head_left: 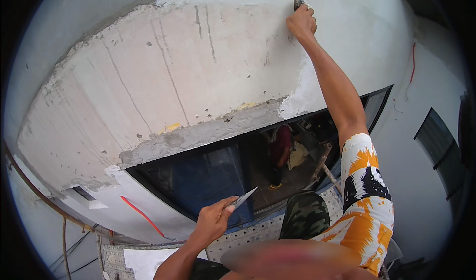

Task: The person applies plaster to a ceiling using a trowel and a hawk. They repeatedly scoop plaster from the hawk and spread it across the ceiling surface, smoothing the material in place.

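Observation:
High on the wall, my right hand [302, 22] is closed around a dark scraper-like tool [298, 2], pressed to the white coat near the top. Only part of this tool shows. Low in the middle, my left hand [214, 221] grips a putty knife [244, 198]; its grey blade looks tapered from this angle and points up and right, away from the wall. The wall [148, 82] has a bare pinkish-grey patch with drip streaks and small pits. Smooth white filler [305, 91] borders that patch on the right and along the top.
Beneath the patch is a dark-framed window [208, 176], with a person [281, 146] visible in its glass. A perforated metal platform [223, 248] lies below me. One red conduit [141, 214] sticks out at lower left. Rusty scaffold pipe [39, 193] curves along the left.

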Action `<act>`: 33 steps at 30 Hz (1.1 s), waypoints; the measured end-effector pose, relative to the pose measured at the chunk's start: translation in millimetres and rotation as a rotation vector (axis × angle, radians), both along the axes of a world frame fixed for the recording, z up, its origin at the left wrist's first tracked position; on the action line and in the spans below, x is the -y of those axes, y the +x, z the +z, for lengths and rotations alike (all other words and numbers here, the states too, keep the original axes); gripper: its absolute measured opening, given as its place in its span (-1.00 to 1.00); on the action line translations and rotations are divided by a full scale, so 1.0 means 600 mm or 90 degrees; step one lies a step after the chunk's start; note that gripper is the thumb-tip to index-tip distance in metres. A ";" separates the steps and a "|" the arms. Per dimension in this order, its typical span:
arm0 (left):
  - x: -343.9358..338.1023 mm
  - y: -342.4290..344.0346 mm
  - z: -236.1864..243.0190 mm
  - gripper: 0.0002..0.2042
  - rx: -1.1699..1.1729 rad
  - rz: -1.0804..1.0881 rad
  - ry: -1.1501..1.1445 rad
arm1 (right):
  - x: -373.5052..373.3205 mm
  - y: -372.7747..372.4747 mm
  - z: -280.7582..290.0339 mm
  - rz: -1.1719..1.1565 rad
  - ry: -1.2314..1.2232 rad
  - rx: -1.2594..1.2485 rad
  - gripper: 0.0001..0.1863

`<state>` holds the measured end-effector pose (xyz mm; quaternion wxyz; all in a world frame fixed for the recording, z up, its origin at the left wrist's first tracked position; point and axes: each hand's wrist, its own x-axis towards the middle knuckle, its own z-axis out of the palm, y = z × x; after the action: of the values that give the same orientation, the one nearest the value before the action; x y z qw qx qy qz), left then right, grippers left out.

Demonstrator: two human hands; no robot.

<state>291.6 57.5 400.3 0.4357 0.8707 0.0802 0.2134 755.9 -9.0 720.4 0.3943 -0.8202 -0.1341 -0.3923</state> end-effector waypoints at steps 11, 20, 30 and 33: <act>0.010 -0.093 0.049 -0.67 -0.077 0.007 -0.085 | 0.075 0.074 0.004 0.059 0.102 -0.001 -0.40; 0.010 -0.101 0.051 -0.62 0.100 -0.060 -0.004 | -0.257 -0.232 -0.050 0.164 -0.099 0.311 -0.63; -0.003 -0.113 0.045 -0.67 0.077 -0.025 0.001 | 0.037 -0.023 0.005 0.097 0.140 0.003 -0.38; -0.005 -0.108 0.046 -0.69 0.093 -0.031 -0.002 | 0.081 0.071 -0.004 0.085 0.185 -0.043 -0.38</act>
<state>226.9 60.5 427.7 0.4471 0.8537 0.0273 0.2655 798.3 -57.5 717.7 0.5380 -0.7567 -0.1171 -0.3524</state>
